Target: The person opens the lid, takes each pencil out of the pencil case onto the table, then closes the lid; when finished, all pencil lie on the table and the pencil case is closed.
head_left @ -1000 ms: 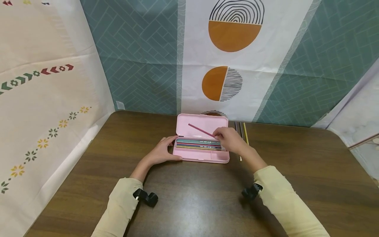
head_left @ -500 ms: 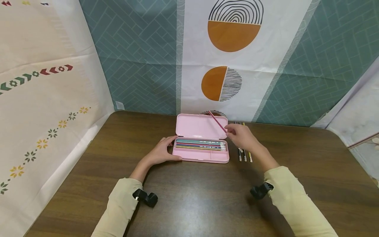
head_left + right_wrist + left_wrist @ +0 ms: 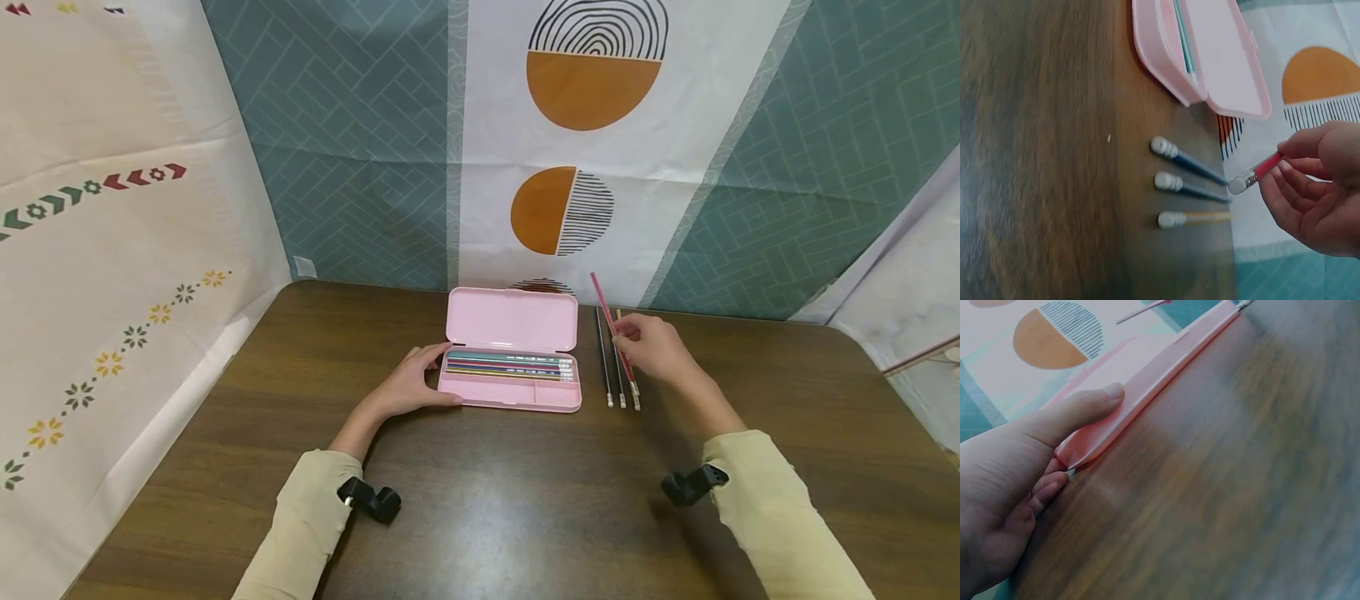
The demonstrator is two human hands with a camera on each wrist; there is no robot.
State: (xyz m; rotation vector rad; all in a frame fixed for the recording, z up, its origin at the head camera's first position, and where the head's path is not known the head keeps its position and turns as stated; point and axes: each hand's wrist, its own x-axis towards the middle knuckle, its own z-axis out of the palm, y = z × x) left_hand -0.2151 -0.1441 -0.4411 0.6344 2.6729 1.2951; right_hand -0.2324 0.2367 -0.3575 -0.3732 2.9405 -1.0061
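Wood surface (image 3: 480, 500) with both arms (image 3: 296, 525) stretched over it, pink pencil case (image 3: 512, 321) sitting open. Left hand (image 3: 401, 387) grips its left end, thumb out front; right hand (image 3: 656, 350) pinches a tilted red pencil (image 3: 602, 298) above three loose pencils (image 3: 604, 358) beside the case.

Head view: can't read lettering on pencils (image 3: 495, 364) in pink case (image 3: 483, 391), just right of left hand (image 3: 403, 385); too small. Can't trace most of yellow pencil (image 3: 1207, 217), behind red pencil (image 3: 603, 300) and fingers of right hand (image 3: 657, 348). Can't see bottom of printed disc (image 3: 542, 285) beyond hands; blocked by lid (image 3: 512, 321). Can't follow sleeves (image 3: 309, 504) past bottom edge, nearer than hands.

Left wrist: can't resolve bench (image 3: 1222, 487) grain right of hand; blurred.

Right wrist: can't see red pencil's far end, behind fingers.
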